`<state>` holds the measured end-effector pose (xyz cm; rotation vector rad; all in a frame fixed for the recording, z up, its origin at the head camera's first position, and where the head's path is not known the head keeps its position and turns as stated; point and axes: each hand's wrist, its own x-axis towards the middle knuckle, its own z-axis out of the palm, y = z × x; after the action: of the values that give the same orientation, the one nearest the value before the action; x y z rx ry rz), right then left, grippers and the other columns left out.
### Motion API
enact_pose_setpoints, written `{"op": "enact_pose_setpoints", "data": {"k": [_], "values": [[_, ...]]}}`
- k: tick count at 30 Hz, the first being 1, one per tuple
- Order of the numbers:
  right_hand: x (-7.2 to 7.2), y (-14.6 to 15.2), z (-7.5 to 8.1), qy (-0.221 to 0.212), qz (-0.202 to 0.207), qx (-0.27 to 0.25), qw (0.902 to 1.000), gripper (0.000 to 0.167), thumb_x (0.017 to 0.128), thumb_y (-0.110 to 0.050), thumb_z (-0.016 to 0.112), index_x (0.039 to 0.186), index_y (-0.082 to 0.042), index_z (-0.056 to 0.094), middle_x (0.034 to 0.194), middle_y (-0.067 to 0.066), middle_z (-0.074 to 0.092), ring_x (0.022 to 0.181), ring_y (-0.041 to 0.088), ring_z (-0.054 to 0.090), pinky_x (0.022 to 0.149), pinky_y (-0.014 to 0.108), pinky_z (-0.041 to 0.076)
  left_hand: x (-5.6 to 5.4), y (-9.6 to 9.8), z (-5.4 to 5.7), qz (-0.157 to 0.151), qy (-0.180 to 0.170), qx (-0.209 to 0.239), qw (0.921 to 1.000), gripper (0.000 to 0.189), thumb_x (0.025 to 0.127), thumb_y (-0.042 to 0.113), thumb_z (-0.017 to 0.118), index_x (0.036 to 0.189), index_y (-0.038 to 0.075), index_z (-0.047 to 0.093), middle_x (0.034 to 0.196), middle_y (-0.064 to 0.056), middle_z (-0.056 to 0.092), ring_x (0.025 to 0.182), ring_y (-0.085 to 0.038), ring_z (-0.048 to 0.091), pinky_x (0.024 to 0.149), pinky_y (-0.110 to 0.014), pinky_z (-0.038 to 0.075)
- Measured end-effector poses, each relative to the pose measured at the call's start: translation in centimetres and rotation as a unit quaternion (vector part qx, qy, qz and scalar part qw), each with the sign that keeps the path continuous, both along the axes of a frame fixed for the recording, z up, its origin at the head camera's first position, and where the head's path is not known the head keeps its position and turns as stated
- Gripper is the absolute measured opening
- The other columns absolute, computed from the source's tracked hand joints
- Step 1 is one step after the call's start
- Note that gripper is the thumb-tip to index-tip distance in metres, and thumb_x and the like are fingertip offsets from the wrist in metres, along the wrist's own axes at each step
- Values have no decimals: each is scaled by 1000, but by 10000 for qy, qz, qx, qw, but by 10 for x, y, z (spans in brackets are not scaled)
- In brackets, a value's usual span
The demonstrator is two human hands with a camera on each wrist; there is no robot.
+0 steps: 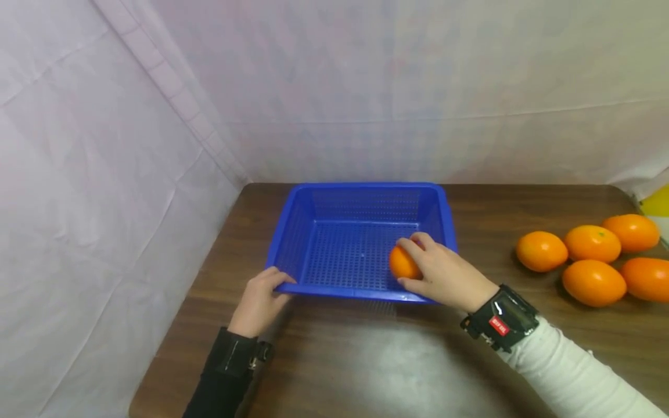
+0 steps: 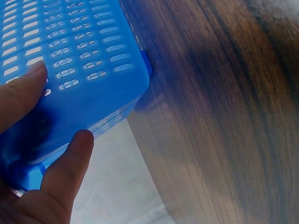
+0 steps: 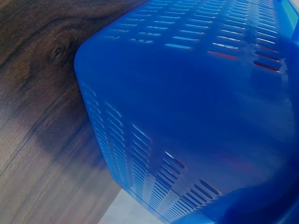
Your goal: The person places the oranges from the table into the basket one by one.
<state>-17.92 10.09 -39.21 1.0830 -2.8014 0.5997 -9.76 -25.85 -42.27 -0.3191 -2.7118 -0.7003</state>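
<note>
Dark sleeve leads to the left hand, gripping a blue basket (probably light) by its corner; rightward, the half-curled right hand holds an orange inside the basket, firm-looking, perhaps slippery, best taken around the middle.

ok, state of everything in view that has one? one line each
Blue basket: mouth up, near-left corner held
Left grip: holding the basket's near-left rim
Right grip: fingers and thumb round one orange
Held orange: whole, within the basket's walls; can't tell if it touches the floor
Five loose oranges: whole, unheld, grouped on the table right of the basket
</note>
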Motion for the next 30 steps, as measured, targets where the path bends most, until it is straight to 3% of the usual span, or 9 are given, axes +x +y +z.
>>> {"op": "enact_pose_setpoints", "data": {"k": [15, 30], "values": [[-3, -1, 1, 64, 70, 192, 9998, 65, 85, -44, 77, 134, -6, 55, 114, 15, 57, 83, 23, 61, 76, 39, 57, -1, 0, 0, -31, 151, -63, 9999, 21, 75, -4, 80, 85, 13, 73, 83, 1, 64, 81, -14, 64, 73, -35, 56], [-12, -8, 6, -475, -26, 784, 9958, 66, 82, -46, 79, 131, -8, 58, 112, 16, 60, 70, 23, 61, 65, 38, 55, -3, 2, 3, 28, 55, -95, 9999, 18, 77, -2, 81, 87, 11, 74, 86, -2, 66, 82, -17, 65, 75, -38, 57]]}}
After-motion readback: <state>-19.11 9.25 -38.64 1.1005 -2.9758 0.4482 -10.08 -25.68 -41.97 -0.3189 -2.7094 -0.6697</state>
